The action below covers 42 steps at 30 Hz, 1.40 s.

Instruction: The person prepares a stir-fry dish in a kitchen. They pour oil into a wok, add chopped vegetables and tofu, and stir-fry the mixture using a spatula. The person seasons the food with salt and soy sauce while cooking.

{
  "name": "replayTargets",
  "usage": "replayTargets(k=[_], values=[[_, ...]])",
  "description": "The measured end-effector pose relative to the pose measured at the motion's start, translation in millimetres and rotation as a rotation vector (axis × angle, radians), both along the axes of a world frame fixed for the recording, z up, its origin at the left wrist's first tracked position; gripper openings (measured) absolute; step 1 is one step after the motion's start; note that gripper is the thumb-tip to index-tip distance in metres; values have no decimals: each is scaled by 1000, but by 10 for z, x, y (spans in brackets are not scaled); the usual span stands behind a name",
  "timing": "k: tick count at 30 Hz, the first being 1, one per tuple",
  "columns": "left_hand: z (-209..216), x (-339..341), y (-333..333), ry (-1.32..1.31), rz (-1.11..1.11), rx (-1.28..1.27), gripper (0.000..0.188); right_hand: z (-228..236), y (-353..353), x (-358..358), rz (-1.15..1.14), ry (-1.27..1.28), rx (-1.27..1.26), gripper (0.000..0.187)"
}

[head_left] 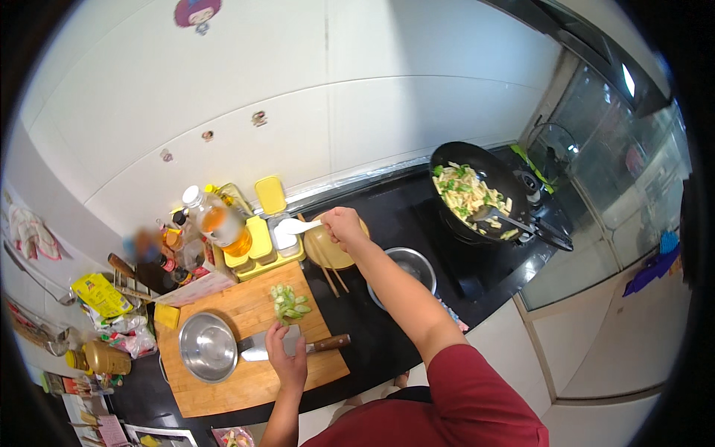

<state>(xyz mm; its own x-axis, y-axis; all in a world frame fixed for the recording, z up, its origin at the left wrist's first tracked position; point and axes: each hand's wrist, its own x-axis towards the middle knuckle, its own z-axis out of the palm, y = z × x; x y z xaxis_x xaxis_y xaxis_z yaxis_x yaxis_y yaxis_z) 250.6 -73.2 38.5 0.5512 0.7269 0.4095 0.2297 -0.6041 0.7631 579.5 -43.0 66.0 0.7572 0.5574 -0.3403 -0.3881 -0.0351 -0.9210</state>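
White spoon point(292, 226) pinched in right hand point(344, 227) at yellow seasoning box point(272, 266); left hand point(289, 361), fingers loosely parted, over cleaver point(258, 349) near chopped scallions point(289, 304)

Head view, left fisheye | worn above the left hand point(288, 360) and right hand point(344, 227) | directed down and forward over the counter point(361, 313) toward the white wall point(253, 82) | taken from near, both arms point(402, 294) being included | straight edges bowed toward the rim, corners darkened by the circular frame

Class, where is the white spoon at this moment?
In the head view, slightly left of centre, the white spoon is held in the right hand, its bowl beside the yellow-lidded containers.
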Motion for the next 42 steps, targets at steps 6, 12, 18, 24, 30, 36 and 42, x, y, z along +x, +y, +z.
replayTargets(k=[6, 12, 18, 24, 30, 36, 42], values=[[156, 309, -319, -27, -59, 29, 35, 787, -1077, 393, -47, 15, 164, 8], [232, 654, -772, -59, -142, 21, 33, 1380, -2485, 1163, -289, -258, 117, 6], [301, 910, -1195, -89, -208, 1, 33, 1616, -3323, 1799, -540, -996, -486, 17], [362, 1021, -1437, -75, -213, 29, 32, 1761, -3336, 2093, -660, -1214, -599, 18], [312, 1018, -1555, -60, -201, 40, 31, 1937, -3651, 2215, -694, -1294, -660, 16], [267, 1092, -1633, -59, -264, -54, 31, 1855, -3561, 2054, -585, -1405, -649, 14], [323, 1135, -1605, -66, -286, -2, 31, 2032, -3442, 2205, -738, -1492, -611, 14]])
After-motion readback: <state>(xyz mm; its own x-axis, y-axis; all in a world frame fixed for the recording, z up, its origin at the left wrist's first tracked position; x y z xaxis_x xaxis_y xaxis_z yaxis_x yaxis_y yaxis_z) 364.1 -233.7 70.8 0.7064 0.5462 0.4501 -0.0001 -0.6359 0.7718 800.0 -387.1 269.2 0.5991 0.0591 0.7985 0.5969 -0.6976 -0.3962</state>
